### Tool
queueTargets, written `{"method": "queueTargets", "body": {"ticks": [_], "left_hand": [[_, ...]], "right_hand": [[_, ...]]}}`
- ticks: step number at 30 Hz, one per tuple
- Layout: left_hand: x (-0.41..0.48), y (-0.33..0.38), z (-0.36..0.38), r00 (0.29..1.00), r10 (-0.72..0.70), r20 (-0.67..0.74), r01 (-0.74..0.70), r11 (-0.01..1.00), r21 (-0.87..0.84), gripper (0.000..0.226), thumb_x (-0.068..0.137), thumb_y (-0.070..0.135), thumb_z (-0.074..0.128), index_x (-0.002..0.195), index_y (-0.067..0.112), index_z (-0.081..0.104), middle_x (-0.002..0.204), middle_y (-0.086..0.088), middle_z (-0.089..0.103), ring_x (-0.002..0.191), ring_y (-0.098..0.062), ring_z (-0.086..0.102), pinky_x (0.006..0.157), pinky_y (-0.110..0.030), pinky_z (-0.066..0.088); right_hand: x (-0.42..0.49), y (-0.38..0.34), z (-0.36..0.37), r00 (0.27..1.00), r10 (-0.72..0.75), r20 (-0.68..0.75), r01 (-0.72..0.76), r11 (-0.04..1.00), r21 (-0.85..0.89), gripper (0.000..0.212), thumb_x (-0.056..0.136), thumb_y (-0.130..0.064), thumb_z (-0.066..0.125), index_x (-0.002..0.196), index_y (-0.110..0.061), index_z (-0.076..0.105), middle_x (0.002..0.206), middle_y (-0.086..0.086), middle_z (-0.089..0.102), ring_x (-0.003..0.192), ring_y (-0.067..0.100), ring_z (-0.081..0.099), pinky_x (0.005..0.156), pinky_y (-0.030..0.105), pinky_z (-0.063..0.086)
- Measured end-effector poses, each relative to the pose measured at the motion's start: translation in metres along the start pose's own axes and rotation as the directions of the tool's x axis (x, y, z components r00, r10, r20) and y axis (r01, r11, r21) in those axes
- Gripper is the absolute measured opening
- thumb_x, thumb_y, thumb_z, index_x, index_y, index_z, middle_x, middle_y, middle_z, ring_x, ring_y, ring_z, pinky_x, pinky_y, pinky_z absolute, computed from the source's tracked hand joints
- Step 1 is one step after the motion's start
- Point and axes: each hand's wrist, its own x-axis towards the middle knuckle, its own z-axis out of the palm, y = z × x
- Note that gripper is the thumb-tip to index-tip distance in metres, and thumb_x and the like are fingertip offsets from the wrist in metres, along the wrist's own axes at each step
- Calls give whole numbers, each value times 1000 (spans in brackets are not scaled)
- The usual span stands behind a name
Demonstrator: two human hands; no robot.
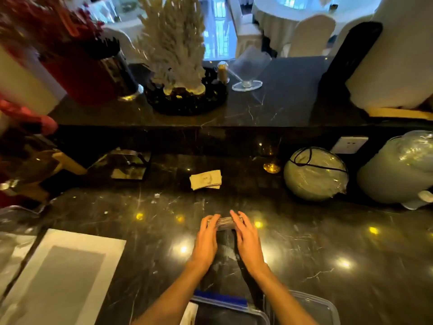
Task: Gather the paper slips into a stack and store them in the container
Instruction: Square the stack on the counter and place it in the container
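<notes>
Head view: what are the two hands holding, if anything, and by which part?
A grey stack of paper slips on the dark marble counter, pressed at its short ends between the left hand and the right hand.

- A dark marble counter (pixel 304 254) with pale veins mirrors small yellow ceiling lights.
- A raised ledge (pixel 269 106) of the same stone carries a white coral ornament (pixel 173 43).
- A white wall socket (pixel 349 144) sits under the ledge.
- Beyond stand white-covered chairs (pixel 311 35), a round clothed table (pixel 293 10) and bright windows (pixel 218 24).
</notes>
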Motion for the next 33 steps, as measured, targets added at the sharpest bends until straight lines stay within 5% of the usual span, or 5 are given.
{"method": "queueTargets", "body": {"ticks": [7,16,22,28,33], "left_hand": [[13,-22,6,992,63,-107,-72,994,-79,36,95,-7,47,125,8,58,126,-3,56,116,-7,53,101,-4,35],[25,-27,-15,997,54,51,-47,990,-135,31,93,-2,52,119,13,61,116,-1,59,107,-10,56,94,-15,42],[49,-17,-39,992,-93,82,109,969,-223,18,87,-4,56,104,2,60,103,-18,64,96,-30,62,87,-42,50],[87,-29,-84,988,153,-17,-154,978,-142,32,82,-13,56,104,8,65,102,-1,63,96,-13,60,86,-17,45],[137,-28,-110,894,443,-69,-447,892,-72,30,90,2,50,115,11,64,131,-2,57,130,-9,47,109,-22,39]], "right_hand": [[7,16,13,988,-81,-128,77,996,-36,45,94,2,54,128,-25,62,125,-1,60,112,12,60,94,25,52],[10,12,18,981,-26,-194,24,1000,-9,40,91,0,59,116,-30,65,114,-11,62,102,0,60,86,15,49],[53,-5,-2,980,141,141,-157,982,106,38,82,6,61,109,-19,67,106,-1,65,105,25,62,90,31,51],[103,-47,-31,661,449,602,-738,537,410,48,88,-64,53,118,-29,67,117,6,69,102,25,69,75,33,63],[158,-78,-22,731,469,495,-677,417,606,35,94,-7,60,129,-3,57,110,15,69,102,26,67,65,29,62]]}}
